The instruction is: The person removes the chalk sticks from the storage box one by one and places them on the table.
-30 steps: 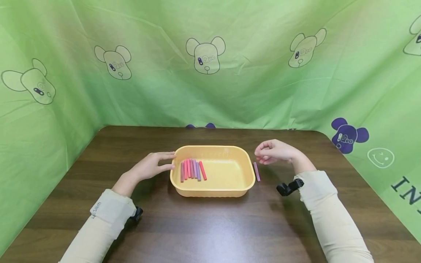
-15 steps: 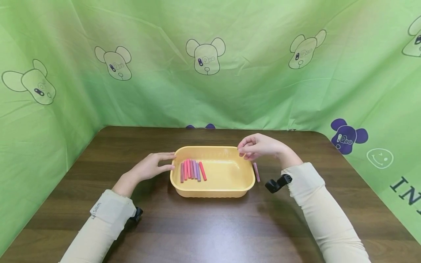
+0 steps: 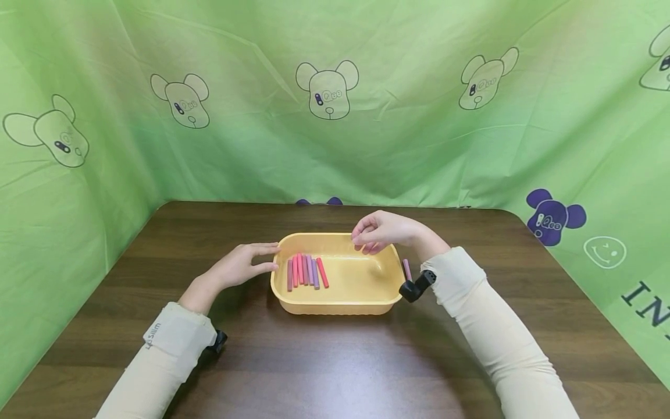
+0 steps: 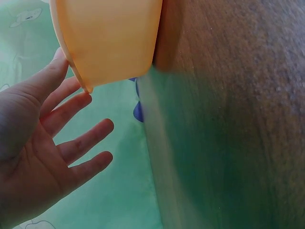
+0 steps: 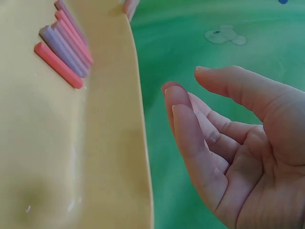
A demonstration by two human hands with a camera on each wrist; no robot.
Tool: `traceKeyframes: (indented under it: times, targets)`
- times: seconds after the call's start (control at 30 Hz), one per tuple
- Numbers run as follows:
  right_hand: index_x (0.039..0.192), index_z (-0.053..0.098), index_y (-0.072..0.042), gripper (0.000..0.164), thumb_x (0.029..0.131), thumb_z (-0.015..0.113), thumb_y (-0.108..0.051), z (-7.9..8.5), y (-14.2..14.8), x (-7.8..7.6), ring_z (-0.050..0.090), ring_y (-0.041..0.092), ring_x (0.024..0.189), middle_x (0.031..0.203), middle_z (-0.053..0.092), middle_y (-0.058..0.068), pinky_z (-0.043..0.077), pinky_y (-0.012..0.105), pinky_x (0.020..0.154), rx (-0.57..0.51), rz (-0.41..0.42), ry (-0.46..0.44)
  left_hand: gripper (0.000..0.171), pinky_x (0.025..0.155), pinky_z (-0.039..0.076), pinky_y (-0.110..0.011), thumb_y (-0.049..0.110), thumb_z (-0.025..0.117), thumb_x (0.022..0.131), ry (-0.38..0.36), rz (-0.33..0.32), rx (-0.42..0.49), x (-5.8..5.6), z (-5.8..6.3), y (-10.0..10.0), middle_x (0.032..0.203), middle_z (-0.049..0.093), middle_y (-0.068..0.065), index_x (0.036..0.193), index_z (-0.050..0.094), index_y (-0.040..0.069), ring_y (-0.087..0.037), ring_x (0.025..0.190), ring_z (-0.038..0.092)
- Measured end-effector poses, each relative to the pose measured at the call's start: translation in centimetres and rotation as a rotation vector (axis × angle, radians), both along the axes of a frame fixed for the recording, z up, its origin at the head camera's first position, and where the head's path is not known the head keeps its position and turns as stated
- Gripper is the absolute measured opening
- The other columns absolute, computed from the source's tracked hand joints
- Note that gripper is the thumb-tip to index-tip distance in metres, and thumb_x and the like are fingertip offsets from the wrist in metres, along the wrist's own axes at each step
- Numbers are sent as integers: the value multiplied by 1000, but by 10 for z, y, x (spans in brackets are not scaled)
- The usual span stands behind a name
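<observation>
A yellow plastic tub stands on the table. Inside it, at the left end, several pink, red and purple chalk sticks lie side by side. My left hand rests its thumb and fingertips at the tub's left rim; in the left wrist view the thumb touches that rim and the lower fingers spread free. Over the tub's back right rim hovers my right hand. Its fingers are loosely bent and a gap shows between thumb and fingertips in the right wrist view, with nothing held.
One purple chalk stick lies on the table just outside the tub's right end, partly covered by the black wrist camera. The brown wooden table backs onto a green printed curtain.
My right hand has moved left, from beside the purple chalk stick outside the tub to over the back right rim. My left hand and the chalk sticks stay where they were.
</observation>
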State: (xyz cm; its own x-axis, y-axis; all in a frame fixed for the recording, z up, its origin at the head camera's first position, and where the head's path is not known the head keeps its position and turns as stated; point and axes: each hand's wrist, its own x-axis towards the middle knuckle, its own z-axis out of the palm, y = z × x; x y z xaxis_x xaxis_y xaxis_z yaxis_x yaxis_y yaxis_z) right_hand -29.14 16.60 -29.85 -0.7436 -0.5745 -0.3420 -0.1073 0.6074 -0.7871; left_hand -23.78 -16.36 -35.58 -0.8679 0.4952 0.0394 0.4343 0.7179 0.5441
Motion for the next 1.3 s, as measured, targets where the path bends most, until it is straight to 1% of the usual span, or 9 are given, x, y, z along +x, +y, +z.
traceKeyframes:
  times: [0.23, 0.47, 0.73, 0.97, 1.13, 1.3]
  targets:
    - [103, 60, 1, 19, 89, 59, -13, -10, -13, -7, 65, 9, 72, 84, 68, 0, 57, 26, 72, 14, 2, -37, 49, 109, 35, -49, 26, 62, 90, 1, -1, 2, 0, 0, 0, 141, 48, -14, 133, 52, 5, -33, 133, 41]
    - [104, 59, 2, 20, 89, 58, -12, -16, -23, -14, 65, 9, 73, 91, 69, 6, 57, 27, 74, 48, 6, -40, 49, 109, 35, -49, 25, 62, 90, 7, -7, 9, -1, 0, 0, 140, 48, -15, 133, 52, 5, -33, 133, 42]
    - [100, 61, 1, 17, 87, 59, -9, -24, -31, -23, 65, 9, 73, 89, 69, 5, 58, 27, 74, 89, 10, -37, 49, 109, 35, -49, 25, 62, 90, 4, -7, 7, -1, 2, 1, 141, 48, -15, 133, 52, 4, -33, 133, 42]
    - [100, 62, 0, 17, 87, 60, -10, -33, -37, -27, 65, 8, 73, 84, 67, 0, 57, 26, 73, 129, 20, -58, 48, 109, 35, -48, 26, 63, 89, 37, -19, 14, -1, 1, 0, 138, 51, -15, 130, 55, 4, -32, 132, 44]
    - [100, 62, -2, 16, 86, 61, -11, -39, -43, -29, 64, 7, 73, 83, 67, -2, 57, 26, 75, 141, 56, -74, 48, 109, 35, -48, 26, 63, 89, 36, -15, 17, -1, 0, 0, 138, 50, -15, 131, 54, 4, -33, 132, 44]
    - [103, 61, -2, 19, 86, 62, -11, -45, -49, -30, 63, 8, 75, 88, 69, 1, 57, 27, 75, 154, 90, -89, 48, 109, 35, -48, 26, 63, 89, 27, -9, 11, -1, 1, 0, 139, 50, -15, 131, 54, 4, -33, 132, 43]
